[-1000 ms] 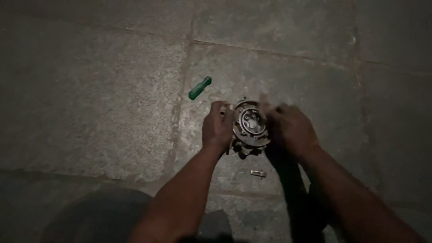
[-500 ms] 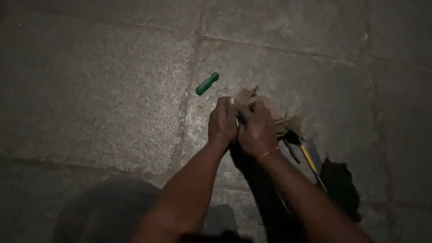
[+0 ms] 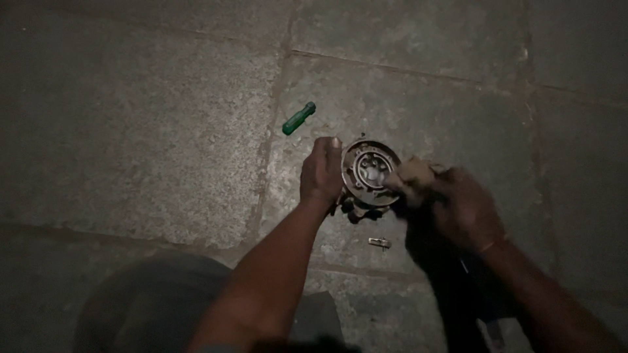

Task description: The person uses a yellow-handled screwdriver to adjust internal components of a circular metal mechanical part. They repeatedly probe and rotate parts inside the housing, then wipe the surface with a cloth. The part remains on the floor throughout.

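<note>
**Head view: two hands on a round metal part over a stone floor**

Head camera looks straight down at a floor of large grey stone slabs (image 3: 131,131), dimly lit, with narrow joints running between them. At far left and low in the frame sits a dark rounded shape (image 3: 150,301), too shadowed to identify.

Moving right, a small green-handled screwdriver (image 3: 299,118) lies tilted on the stone, just beside a vertical joint and a little way up and left of the hands.

Next comes the left hand (image 3: 322,173), its forearm rising from the bottom edge. Its fingers are curled closed around the left rim of a round, grimy metal disc-shaped part with a raised centre and small holes (image 3: 366,171), steadying it so its face shows to the camera. That part sits at the middle of the frame, between the two hands, low over the floor; whether it rests on the stone cannot be told.

Below the part, apart from it, a small shiny metal piece (image 3: 379,242) lies on the slab.

Further right, the right hand (image 3: 458,206) is bunched around a crumpled brownish rag (image 3: 409,175), pressing it against the right side of the metal part. The hand is blurred.

Under the right forearm lie dark objects (image 3: 477,294), unclear in the shadow.
</note>
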Demonstrator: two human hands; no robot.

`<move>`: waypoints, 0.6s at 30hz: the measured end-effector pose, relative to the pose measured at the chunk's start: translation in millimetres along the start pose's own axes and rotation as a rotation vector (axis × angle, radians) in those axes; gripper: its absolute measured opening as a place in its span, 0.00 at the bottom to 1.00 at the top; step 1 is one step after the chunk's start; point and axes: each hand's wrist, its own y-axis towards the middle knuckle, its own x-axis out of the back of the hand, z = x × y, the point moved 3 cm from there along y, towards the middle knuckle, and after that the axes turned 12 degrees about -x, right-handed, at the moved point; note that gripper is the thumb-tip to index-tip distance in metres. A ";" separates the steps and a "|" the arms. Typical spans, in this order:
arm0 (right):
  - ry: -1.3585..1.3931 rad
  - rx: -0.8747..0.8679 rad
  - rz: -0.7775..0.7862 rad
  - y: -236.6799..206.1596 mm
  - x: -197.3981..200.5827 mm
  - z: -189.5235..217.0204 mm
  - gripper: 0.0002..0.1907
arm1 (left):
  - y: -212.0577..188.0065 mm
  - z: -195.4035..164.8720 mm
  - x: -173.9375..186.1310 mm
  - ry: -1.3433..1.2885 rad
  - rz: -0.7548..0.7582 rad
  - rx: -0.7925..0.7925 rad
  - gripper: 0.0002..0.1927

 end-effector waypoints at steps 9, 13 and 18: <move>0.212 0.675 -0.337 31.2 -15.7 96.2 0.15 | -1.1 2.9 -1.5 -0.038 0.052 0.042 0.25; 0.182 0.741 -0.324 41.2 -4.4 99.7 0.15 | -2.2 3.4 -1.6 -0.007 0.075 0.146 0.25; 0.239 0.660 -0.252 48.9 0.0 98.0 0.08 | -2.8 4.8 -1.2 -0.069 0.018 0.068 0.25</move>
